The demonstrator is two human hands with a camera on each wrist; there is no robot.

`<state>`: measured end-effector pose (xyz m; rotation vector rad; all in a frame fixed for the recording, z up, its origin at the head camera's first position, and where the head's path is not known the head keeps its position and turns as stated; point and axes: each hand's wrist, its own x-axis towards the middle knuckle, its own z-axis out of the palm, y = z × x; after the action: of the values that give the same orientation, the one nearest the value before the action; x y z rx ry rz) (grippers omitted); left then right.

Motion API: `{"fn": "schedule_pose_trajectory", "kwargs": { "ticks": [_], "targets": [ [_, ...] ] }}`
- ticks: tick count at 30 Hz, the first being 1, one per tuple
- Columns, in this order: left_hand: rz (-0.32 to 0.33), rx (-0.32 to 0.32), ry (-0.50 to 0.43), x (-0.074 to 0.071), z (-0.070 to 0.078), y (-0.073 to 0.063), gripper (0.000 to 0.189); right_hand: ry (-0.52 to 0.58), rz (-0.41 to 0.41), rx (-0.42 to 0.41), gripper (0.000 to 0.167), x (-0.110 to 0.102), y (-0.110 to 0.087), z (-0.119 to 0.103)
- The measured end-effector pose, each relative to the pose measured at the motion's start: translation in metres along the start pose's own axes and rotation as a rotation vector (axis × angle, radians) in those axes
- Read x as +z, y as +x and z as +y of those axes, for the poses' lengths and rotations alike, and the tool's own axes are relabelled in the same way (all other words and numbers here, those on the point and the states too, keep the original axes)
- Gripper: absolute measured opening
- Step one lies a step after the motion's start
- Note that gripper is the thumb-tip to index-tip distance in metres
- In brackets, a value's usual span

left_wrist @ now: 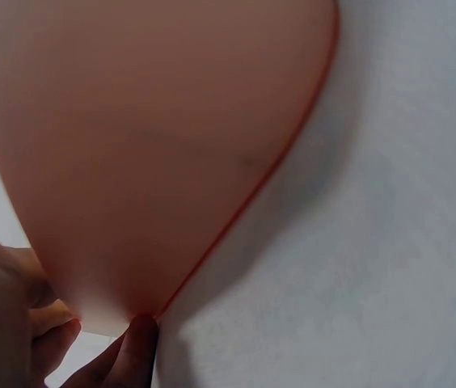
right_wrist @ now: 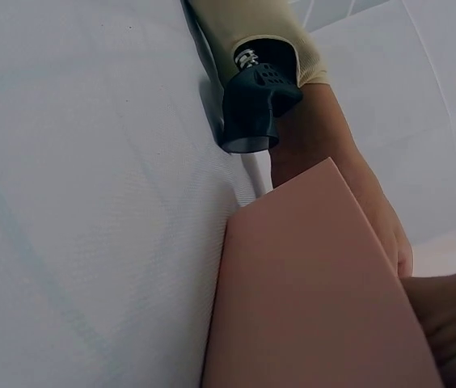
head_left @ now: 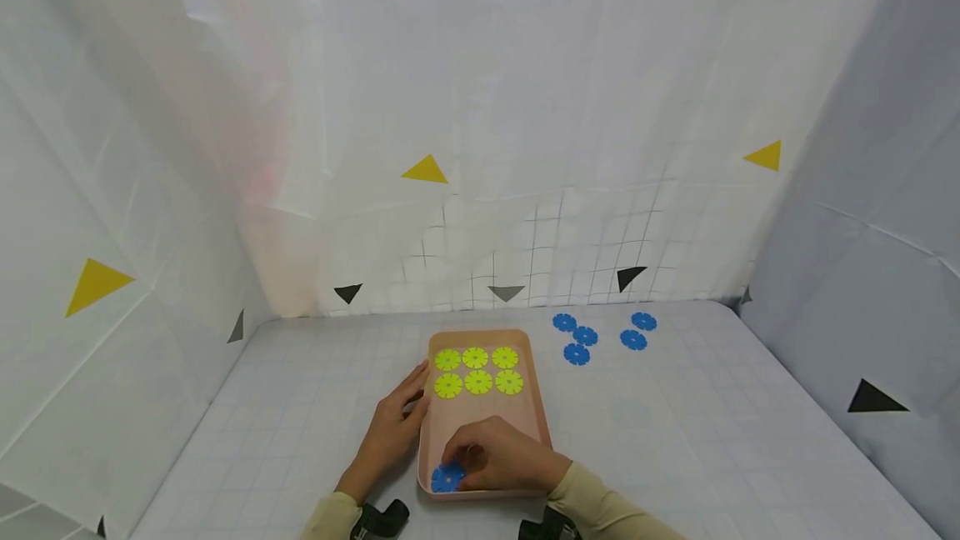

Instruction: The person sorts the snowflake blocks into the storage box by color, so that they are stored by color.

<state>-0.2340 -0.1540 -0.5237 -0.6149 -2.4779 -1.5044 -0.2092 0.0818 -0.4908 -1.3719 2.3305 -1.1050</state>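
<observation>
A shallow pinkish-tan tray (head_left: 480,338) stands on the table in the head view. Two rows of yellow-green interlocking discs (head_left: 477,382), notched round their rims, lie in its far half. Over the tray's near left corner, my right hand (head_left: 502,452) pinches a blue interlocking disc (head_left: 447,478) between thumb and fingers. My left hand (head_left: 393,425) is at the tray's left side, fingers reaching along the outer wall and touching it. In the left wrist view its fingertips (left_wrist: 137,347) press against the tray wall (left_wrist: 155,162). The tray wall (right_wrist: 309,291) hides part of the hands in the right wrist view.
On the table beyond the tray's far right corner lie three blue discs (head_left: 585,336) and, further right, two more blue discs (head_left: 633,340). White sheets with yellow and black triangles (head_left: 426,169) surround the table at the back and sides.
</observation>
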Motion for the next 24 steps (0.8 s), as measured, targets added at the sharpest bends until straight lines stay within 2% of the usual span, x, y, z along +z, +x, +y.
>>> {"fn": "schedule_pose_trajectory", "kwargs": {
  "ticks": [8,16,19,24],
  "targets": [
    [-0.005,-0.035,0.005,0.000,0.001,0.000,0.053,0.075,0.033,0.067,0.029,-0.008,-0.006,-0.002],
    [0.000,-0.053,0.005,0.001,0.001,0.000,0.054,-0.016,0.148,0.074,0.024,-0.034,-0.016,-0.006],
    [0.001,-0.051,0.019,0.002,0.000,0.001,0.054,-0.037,0.200,0.097,0.025,-0.048,-0.021,-0.007],
    [-0.010,-0.045,0.021,0.001,0.001,0.002,0.054,-0.093,0.346,0.089,0.025,-0.075,-0.033,-0.007]
  ]
}}
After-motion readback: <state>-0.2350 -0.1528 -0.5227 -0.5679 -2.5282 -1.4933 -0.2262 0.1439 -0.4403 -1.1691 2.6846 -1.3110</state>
